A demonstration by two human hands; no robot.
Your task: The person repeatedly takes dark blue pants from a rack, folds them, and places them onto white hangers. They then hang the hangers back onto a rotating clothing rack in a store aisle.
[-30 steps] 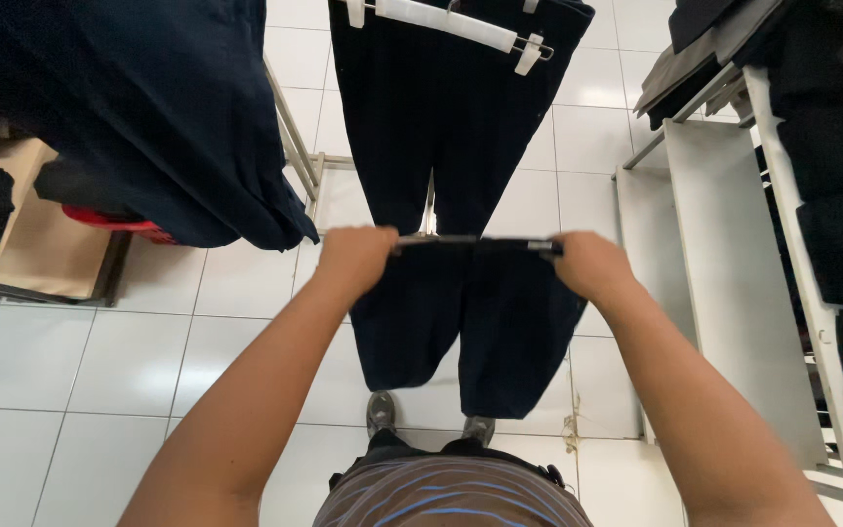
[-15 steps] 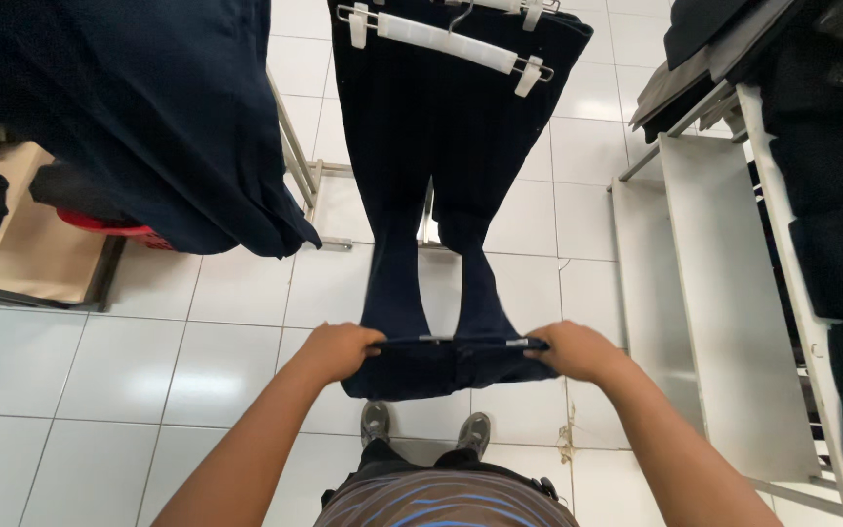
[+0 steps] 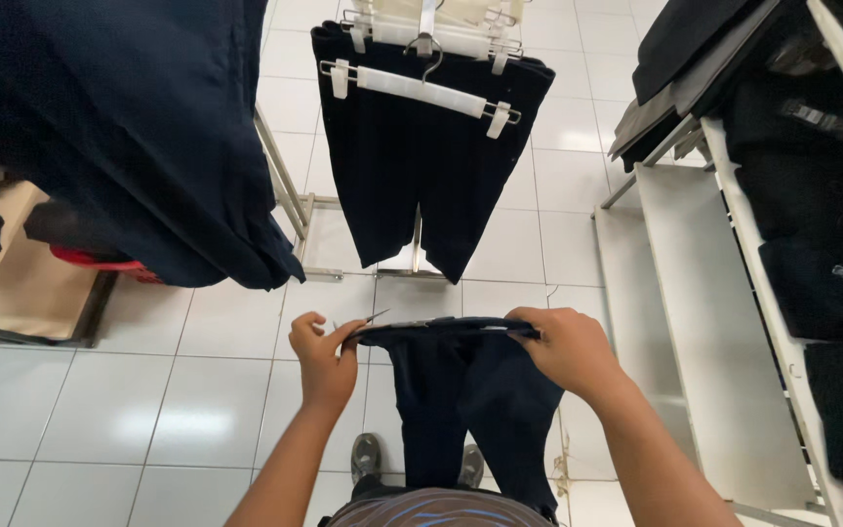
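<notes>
Dark navy trousers point(image 3: 470, 390) hung low in front of the person, legs dropping toward the grey shoes point(image 3: 368, 457), waistband pulled flat and level between both hands. Left hand point(image 3: 322, 356) pinched the waistband's left end, with a thin metal hanger tip point(image 3: 377, 316) poking out beside the fingers. Right hand point(image 3: 570, 349) was closed over the right end. Just beyond, navy shorts point(image 3: 426, 166) hung from a white clip hanger point(image 3: 420, 87) on a floor rack. Large navy garment point(image 3: 129, 127) hung to the left; white shelving point(image 3: 709, 322) with folded dark clothes stood right, over white floor tiles point(image 3: 148, 390)
</notes>
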